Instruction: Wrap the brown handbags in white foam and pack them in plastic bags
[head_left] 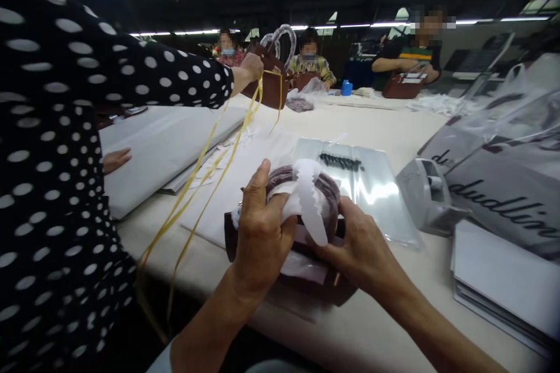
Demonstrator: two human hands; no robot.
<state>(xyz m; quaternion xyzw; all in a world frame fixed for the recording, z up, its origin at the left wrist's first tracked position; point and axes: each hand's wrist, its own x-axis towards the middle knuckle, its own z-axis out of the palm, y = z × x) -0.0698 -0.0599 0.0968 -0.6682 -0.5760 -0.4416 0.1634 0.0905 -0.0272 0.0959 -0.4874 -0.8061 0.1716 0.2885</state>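
My left hand [261, 227] is wrapped over the handle of a small dark brown handbag [289, 245] that lies on the table in front of me, pressing white wrapping paper [311, 198] against the handle. From the right side, my right hand [359, 242] grips the same bag, its fingers closed on the bag's edge under the paper. The paper strip curls loosely around the handle. The bag's lower part is hidden by my hands.
A person in a polka-dot sleeve [144, 81] at my left reaches across, holding yellow ribbons [205, 175] near another brown bag [272, 83]. A clear plastic bag [363, 180], a tape dispenser [426, 192], stacked white sheets [507, 280] and grey printed bags [503, 198] lie nearby. Other workers sit at the far side.
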